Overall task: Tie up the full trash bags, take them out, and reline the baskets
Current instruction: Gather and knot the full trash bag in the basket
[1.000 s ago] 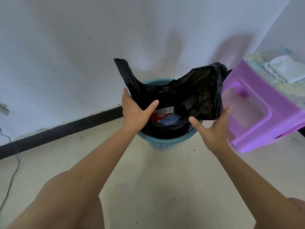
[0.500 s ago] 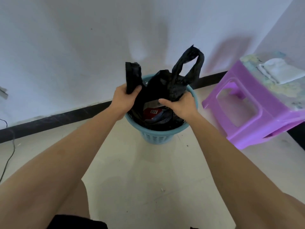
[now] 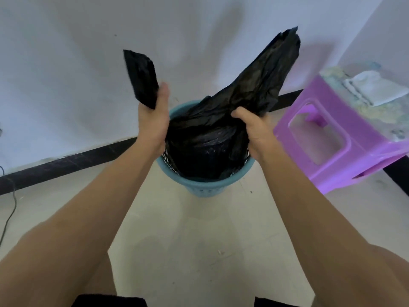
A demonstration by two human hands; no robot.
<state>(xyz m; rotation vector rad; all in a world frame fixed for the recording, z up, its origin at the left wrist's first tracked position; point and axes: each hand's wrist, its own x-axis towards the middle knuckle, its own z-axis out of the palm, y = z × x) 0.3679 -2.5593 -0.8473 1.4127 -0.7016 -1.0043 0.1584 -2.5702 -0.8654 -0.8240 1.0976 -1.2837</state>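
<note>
Gripping one black flap each, the left hand (image 3: 152,120) and right hand (image 3: 254,129) curl their fingers round the bag (image 3: 205,142), which sits in the blue basket (image 3: 205,187) on the floor beside a purple stool (image 3: 332,138).

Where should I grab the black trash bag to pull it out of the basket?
Grab the bag by its two tall flaps, from above: they stick up past the basket rim, thin enough to squeeze. The left hand grips one, the right hand the other.
</note>
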